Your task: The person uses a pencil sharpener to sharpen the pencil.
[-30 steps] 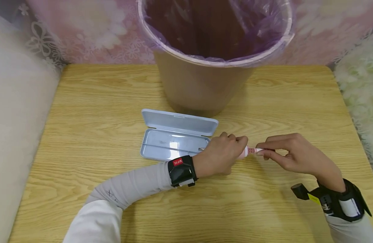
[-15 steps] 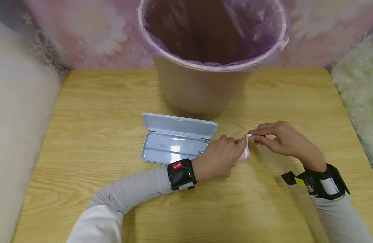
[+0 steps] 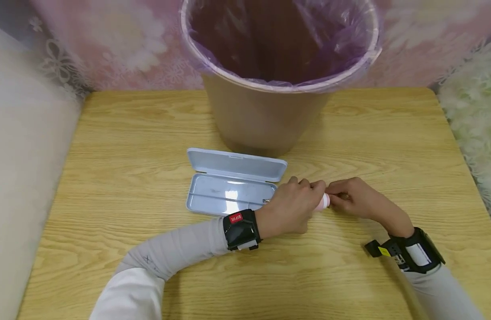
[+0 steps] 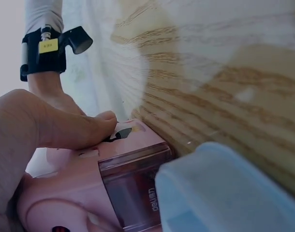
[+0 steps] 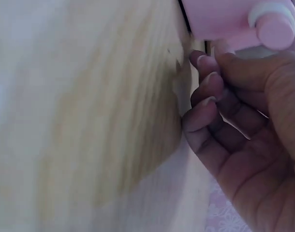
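My left hand grips a pink pencil sharpener from above on the table. In the left wrist view the thumb presses on its top, and its clear shavings drawer faces the light-blue pencil case. At the sharpener's right end, my right hand pinches the small crank handle between thumb and index finger. A pink crank hub with a white ring shows in the right wrist view; the fingertips mostly hide the handle. Left of my left hand, a small metallic tip overlaps the case.
The pencil case stands with its lid raised, just left of the sharpener. Behind it, a large bin lined with a purple bag rises by the wall. All stand on a wood-grain table.
My right hand has moved left and turned the crank: its handle pointed right, then up, and is now behind the fingers. My left hand keeps its grip on the pencil sharpener.
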The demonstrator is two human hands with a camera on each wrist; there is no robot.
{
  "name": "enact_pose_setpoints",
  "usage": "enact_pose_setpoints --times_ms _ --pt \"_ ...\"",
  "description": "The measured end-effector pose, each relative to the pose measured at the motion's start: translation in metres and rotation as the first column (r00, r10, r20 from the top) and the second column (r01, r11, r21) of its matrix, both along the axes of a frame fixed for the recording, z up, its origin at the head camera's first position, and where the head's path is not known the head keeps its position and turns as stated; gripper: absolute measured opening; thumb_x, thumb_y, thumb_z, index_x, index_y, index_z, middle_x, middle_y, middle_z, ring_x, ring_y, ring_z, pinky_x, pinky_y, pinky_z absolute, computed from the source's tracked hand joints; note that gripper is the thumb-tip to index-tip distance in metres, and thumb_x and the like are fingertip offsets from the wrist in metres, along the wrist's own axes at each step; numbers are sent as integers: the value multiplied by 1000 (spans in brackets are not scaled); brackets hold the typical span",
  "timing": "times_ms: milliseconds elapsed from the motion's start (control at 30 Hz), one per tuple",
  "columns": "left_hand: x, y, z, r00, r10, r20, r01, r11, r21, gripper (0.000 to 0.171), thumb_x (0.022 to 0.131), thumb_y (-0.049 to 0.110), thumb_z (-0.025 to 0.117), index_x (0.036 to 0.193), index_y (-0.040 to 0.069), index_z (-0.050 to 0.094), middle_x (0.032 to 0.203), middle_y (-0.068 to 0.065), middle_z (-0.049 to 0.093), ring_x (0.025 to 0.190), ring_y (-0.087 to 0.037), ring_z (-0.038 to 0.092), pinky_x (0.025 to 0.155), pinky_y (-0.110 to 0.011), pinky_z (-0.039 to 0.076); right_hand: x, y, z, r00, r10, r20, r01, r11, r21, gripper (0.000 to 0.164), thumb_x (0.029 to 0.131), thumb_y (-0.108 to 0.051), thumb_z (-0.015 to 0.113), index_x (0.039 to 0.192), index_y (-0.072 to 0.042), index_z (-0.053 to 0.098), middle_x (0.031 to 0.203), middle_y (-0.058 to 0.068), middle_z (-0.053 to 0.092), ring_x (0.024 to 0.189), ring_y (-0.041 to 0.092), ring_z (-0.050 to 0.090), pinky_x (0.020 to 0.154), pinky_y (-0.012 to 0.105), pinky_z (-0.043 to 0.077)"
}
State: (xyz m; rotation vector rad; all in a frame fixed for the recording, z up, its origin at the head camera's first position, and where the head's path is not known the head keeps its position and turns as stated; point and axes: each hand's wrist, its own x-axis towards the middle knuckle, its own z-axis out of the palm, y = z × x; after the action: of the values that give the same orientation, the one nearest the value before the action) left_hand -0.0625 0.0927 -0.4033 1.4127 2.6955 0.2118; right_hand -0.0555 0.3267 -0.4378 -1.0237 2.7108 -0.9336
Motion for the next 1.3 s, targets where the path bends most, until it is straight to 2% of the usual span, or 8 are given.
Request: enact_pose_setpoints --times_ms 133,400,567,667,833,1000,1133,1300 --pt "1 0 0 1000 15 -10 -15 1000 -1 40 79 29 76 106 15 51 79 3 59 70 -16 56 61 -25 46 11 -7 2 1000 -20 -13 21 999 51 25 88 5 71 81 -19 67 74 -17 50 64 -9 36 58 17 36" --pt "1 0 2 1000 28 4 -28 999 -18 37 78 27 73 105 15 50 79 3 59 71 -15 57 60 -25 46 44 -16 7 1000 -24 17 24 1000 3 23 89 1 72 91 -22 71 76 -19 54 65 -10 39 58 12 36" --pt "1 0 2 999 29 25 -29 999 -25 39 77 26 74 106 15 50 79 2 58 69 -16 55 54 -25 45 60 -15 23 997 -23 77 17 997 75 21 91 0 70 94 -20 70 74 -20 56 63 -11 42 56 14 40" --pt "1 0 2 999 29 26 -28 999 -21 39 77 26 74 107 15 51 79 2 58 68 -16 55 53 -25 45 63 -13 36 998 11 60 -18 994 106 20 90 1 71 100 -16 72 76 -18 61 64 -12 47 56 16 43" --pt "0 -1 3 1000 21 -3 -21 1000 -21 38 79 27 74 107 15 51 79 3 59 70 -15 58 56 -24 47 56 -7 56 997 48 -53 -44 997 69 23 89 3 72 108 -10 73 82 -14 66 69 -12 52 59 11 42" --pt "-1 -3 2 1000 2 15 -2 1000 -5 33 83 25 72 107 14 51 81 4 60 74 -13 59 61 -24 47 38 -2 65 990 50 -133 -50 999 4 18 92 -2 71 109 -5 74 84 -11 68 68 -9 52 59 9 40" --pt "0 -3 2 999 -24 24 24 1000 8 40 80 23 75 111 13 52 87 3 63 78 -14 61 65 -25 50 21 0 67 988 35 -153 -38 999 -17 17 92 -1 71 106 -8 75 84 -11 69 67 -8 50 59 10 40" --pt "0 -4 3 999 -36 -7 36 999 16 44 78 22 76 114 13 53 91 3 67 82 -14 64 72 -26 52 5 3 67 993 8 -118 -12 999 -34 27 82 5 77 106 -10 78 89 -7 75 66 -6 56 59 12 42"
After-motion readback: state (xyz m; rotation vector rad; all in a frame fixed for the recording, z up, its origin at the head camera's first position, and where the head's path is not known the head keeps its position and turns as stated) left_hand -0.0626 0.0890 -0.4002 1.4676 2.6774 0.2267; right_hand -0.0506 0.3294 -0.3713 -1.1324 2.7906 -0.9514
